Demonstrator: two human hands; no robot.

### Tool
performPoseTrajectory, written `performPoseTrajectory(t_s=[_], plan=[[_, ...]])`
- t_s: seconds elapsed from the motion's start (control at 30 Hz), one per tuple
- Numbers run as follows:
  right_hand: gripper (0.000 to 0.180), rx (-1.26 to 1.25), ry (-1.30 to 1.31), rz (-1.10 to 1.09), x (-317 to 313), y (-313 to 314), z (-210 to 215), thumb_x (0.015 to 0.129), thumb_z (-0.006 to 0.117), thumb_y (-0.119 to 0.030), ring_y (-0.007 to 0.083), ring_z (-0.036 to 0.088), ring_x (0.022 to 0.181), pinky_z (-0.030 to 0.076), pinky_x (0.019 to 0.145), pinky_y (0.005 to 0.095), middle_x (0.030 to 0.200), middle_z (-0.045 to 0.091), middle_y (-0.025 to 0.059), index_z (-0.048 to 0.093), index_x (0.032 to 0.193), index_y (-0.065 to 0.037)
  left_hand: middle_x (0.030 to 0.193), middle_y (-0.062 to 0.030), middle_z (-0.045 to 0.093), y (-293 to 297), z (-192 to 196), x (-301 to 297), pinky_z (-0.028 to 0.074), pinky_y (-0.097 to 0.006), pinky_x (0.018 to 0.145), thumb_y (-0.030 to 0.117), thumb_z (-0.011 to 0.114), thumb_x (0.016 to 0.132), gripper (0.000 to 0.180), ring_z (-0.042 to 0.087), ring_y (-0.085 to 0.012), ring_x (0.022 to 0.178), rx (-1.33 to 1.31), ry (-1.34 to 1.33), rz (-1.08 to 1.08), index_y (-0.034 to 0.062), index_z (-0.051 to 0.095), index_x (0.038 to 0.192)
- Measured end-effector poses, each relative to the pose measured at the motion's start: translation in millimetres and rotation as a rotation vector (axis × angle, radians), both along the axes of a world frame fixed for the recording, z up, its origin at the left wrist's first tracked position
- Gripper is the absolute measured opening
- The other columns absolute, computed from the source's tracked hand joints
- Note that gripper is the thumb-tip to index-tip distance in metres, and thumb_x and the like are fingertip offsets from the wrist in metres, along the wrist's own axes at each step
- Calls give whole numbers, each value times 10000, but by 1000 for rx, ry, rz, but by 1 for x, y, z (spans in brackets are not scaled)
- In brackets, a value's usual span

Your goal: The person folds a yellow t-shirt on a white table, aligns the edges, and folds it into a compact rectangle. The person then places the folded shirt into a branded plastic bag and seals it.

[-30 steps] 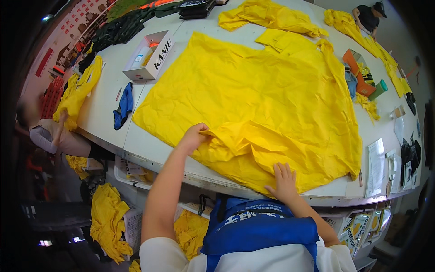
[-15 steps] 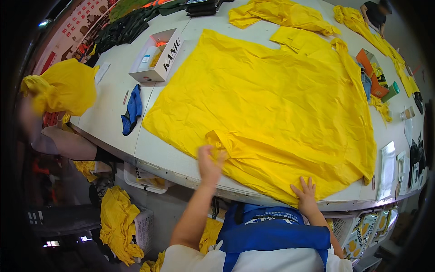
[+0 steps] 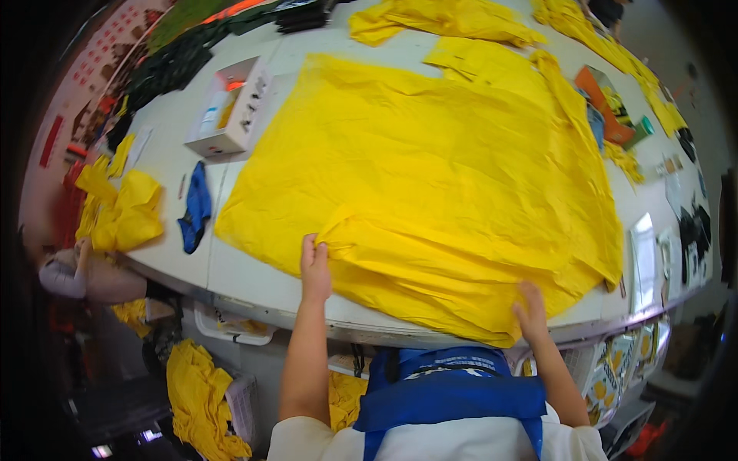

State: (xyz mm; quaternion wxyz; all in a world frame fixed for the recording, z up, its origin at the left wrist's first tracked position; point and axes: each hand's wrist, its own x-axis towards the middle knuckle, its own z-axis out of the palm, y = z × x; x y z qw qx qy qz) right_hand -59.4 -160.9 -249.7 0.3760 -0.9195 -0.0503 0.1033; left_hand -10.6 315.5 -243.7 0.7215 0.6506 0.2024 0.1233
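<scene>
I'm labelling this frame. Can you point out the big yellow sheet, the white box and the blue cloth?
big yellow sheet (image 3: 430, 169), head view, its flat middle.
white box (image 3: 231, 115), head view, its open inside.
blue cloth (image 3: 197, 207), head view, its middle.

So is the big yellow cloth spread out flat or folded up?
Mostly spread: the yellow cloth lies open across the table, but its near edge is doubled over in a wrinkled fold, with both hands on it.

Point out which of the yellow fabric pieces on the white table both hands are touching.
The large yellow fabric sheet spread flat mid-table: left hand and right hand rest on its near folded edge. The other yellow pieces lie bunched farther off.
</scene>
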Motion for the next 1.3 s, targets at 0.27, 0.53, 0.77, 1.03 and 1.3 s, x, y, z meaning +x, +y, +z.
performPoseTrajectory(t_s=[0.27,0.53,0.77,1.03,1.3], plan=[[684,-764,94,-617,35,-31,-67,935,431,-493,468,89,1397,115,1086,624,1542,130,202,225,1490,-150,967,5,572,49,-20,-1,446,-227,707,91,449,967,164,531,-85,823,28,84,-78,68,524,1111],[660,-783,45,-656,34,-34,-63,924,459,-491,429,146,1396,144,1096,586,1537,182,171,277,1475,-177,1111,-65,584,-15,32,17,497,-308,821,238,513,977,235,581,-172,981,-390,-98,181,66,513,1137],[551,-807,136,-993,51,-70,-65,968,364,-488,373,287,1333,281,993,604,1543,213,80,279,1466,-269,710,-52,554,73,47,-11,491,-300,726,248,509,969,285,587,-156,774,629,-66,-399,22,554,801],[557,-868,78,-867,48,-93,-80,985,273,-509,316,237,1372,207,1025,586,1573,149,18,232,1489,-274,956,-127,668,63,17,62,484,-347,830,38,590,830,240,616,-281,977,962,-60,-535,62,644,1062],[569,-955,104,-825,49,-102,-88,985,256,-516,320,109,1439,91,1073,644,1577,126,13,224,1492,-261,861,-136,642,103,-7,104,477,-332,786,17,665,765,140,603,-250,886,524,465,-552,20,633,901]])
